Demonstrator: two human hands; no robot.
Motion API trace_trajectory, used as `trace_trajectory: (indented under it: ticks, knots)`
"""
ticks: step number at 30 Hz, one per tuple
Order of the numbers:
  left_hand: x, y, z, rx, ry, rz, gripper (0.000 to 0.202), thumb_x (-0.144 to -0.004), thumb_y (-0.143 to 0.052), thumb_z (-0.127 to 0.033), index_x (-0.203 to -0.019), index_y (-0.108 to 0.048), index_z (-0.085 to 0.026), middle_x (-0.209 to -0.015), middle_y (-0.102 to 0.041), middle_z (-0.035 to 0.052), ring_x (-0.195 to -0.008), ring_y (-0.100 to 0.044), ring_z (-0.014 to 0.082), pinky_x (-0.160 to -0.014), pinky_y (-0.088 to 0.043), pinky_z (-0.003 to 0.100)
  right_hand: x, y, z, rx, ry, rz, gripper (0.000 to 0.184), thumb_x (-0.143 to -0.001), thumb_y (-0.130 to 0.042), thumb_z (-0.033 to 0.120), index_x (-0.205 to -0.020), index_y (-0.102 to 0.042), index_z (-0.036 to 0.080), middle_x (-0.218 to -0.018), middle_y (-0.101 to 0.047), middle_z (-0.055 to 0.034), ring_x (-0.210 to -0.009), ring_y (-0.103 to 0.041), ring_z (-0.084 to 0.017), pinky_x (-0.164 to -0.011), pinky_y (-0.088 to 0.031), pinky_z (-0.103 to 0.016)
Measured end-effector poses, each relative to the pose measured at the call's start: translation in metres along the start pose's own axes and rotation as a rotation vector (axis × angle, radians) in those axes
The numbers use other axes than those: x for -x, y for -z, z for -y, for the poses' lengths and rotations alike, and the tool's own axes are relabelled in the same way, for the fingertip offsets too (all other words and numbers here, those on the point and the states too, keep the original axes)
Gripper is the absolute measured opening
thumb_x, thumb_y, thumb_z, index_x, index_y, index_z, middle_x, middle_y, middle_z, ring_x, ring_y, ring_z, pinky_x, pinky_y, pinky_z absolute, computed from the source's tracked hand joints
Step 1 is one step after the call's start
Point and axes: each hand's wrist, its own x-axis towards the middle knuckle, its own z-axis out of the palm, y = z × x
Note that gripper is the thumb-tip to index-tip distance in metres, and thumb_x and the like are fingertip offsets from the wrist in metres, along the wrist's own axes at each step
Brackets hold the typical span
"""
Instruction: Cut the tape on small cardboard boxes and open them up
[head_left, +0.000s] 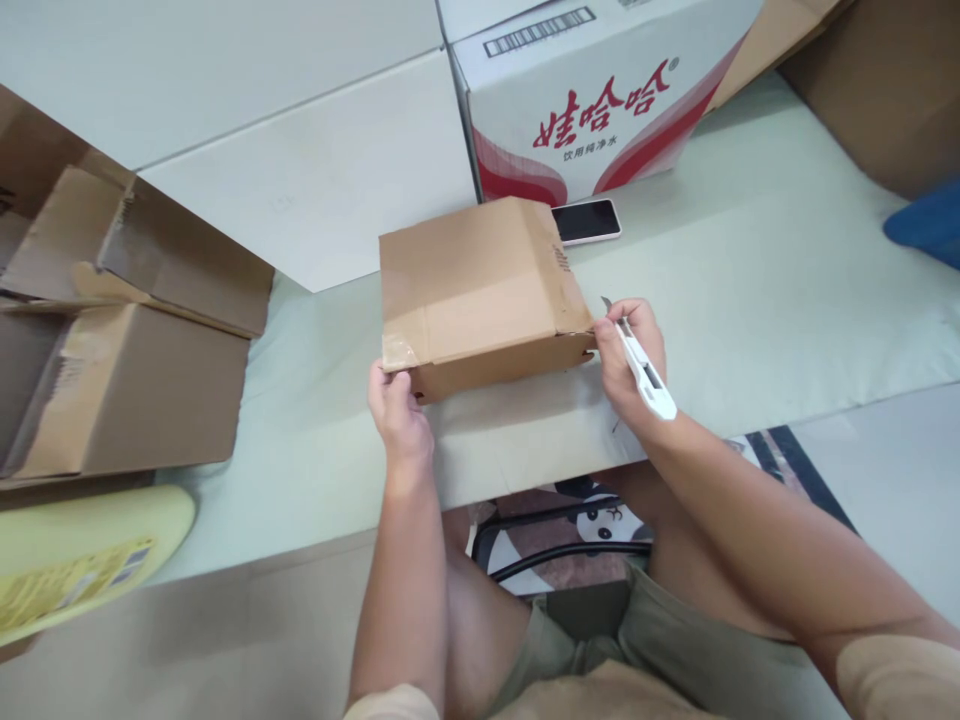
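Note:
A brown cardboard box (472,285) rests near the front of the covered table, with clear tape over its near left corner. My left hand (401,410) pinches that corner, thumb toward me and fingers partly hidden beneath the edge. At the opposite near corner, my right hand (630,355) grips the cardboard with thumb and fingertips. A white utility knife (647,375) is also held in the right hand, its blade out and pointing away from me. Along the box's near side a dark gap shows under the top flap's right end.
A smartphone (589,221) lies behind the box, by a white-and-red water carton (592,120). Large white boxes (322,170) stand behind. Open cardboard boxes (165,390) and a yellow container (90,550) are at left; a blue object (926,222) sits far right.

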Motion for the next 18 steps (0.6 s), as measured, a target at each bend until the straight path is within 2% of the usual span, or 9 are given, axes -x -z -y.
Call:
trace_trajectory:
  ticks: [3,6,11,18]
  knots:
    - [-0.0001,-0.0024,-0.0028,-0.013,0.031,-0.088,0.044,-0.074,-0.076,-0.06,-0.081,-0.057,-0.021,-0.073,-0.054,-0.0031,-0.063,-0.049,0.0104,-0.055,-0.034,0.022,0.0001,0.0004,0.0024,0.005,0.012,0.01,0.035,-0.093,-0.059,0.059,-0.088,-0.045,0.027,-0.068,-0.041,0.0048,-0.06,-0.039,-0.015,-0.056,-0.033,-0.033]
    - [-0.0019,-0.0038,-0.0052,-0.075,0.075,-0.154,0.039,-0.071,-0.079,-0.049,-0.079,-0.053,-0.022,-0.068,-0.048,-0.0063,-0.055,-0.044,0.008,-0.05,-0.029,0.02,-0.0006,0.0,0.0033,0.0,0.011,0.008,0.034,-0.09,-0.064,0.054,-0.086,-0.043,0.028,-0.065,-0.037,0.0065,-0.057,-0.034,-0.013,-0.055,-0.03,-0.031]
    - [-0.003,-0.0043,-0.0079,0.004,0.084,-0.105,0.035,-0.066,-0.077,-0.039,-0.079,-0.049,-0.022,-0.067,-0.048,-0.0063,-0.054,-0.046,0.0079,-0.049,-0.029,0.02,-0.0009,-0.0005,-0.0001,0.001,0.035,-0.017,0.031,-0.092,-0.063,0.049,-0.088,-0.041,0.028,-0.067,-0.034,0.0067,-0.057,-0.033,-0.013,-0.055,-0.031,-0.032]
    - [-0.0035,-0.0031,-0.0091,0.05,0.014,-0.041,0.036,-0.063,-0.078,-0.034,-0.078,-0.047,-0.023,-0.063,-0.041,-0.0084,-0.051,-0.038,0.0066,-0.049,-0.03,0.018,0.0033,0.0039,-0.0012,-0.008,0.122,-0.018,0.032,-0.096,-0.064,0.049,-0.093,-0.04,0.029,-0.071,-0.035,0.006,-0.058,-0.038,-0.015,-0.056,-0.038,-0.035]
